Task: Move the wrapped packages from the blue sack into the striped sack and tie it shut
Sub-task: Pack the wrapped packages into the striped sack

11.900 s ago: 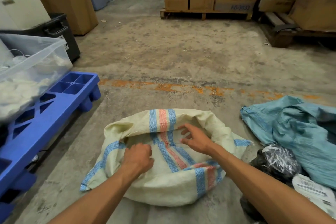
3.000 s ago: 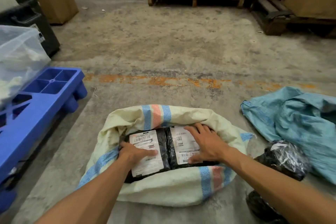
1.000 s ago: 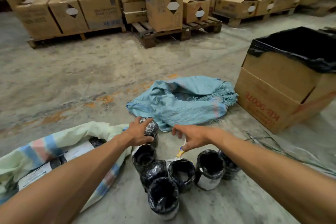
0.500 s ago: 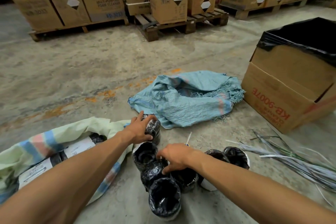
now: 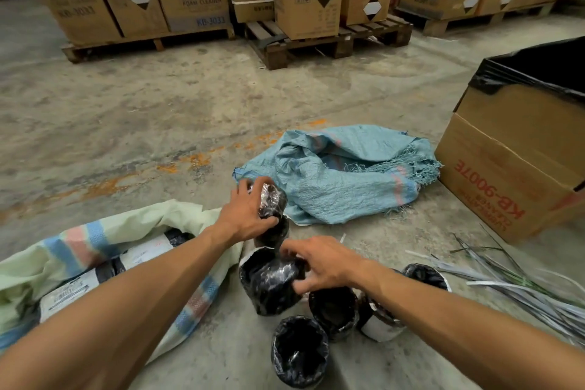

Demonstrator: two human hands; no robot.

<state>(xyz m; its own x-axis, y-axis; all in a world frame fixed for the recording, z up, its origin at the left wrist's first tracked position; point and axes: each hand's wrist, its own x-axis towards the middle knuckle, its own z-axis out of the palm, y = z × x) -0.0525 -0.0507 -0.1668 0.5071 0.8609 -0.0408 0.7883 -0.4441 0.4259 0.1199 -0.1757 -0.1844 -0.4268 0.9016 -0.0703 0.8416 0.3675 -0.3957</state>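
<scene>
The left hand (image 5: 245, 215) has its grip wrapped round a small black film-wrapped cylindrical package (image 5: 270, 199), held above another black roll. The right hand (image 5: 319, 263) clasps a larger black wrapped package (image 5: 269, 285) at its top. More black rolls (image 5: 299, 355) stand on the concrete floor (image 5: 158, 111) at six o'clock. The cream striped woven sack (image 5: 95, 241) lies open at nine o'clock, holding labelled parcels (image 5: 79, 288). The crumpled blue woven sack (image 5: 342, 177) lies at one o'clock.

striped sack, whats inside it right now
Inside the striped sack lie black-wrapped packages with white labels. The sack's folds and the left forearm cover the rest, so the count is unclear.
</scene>
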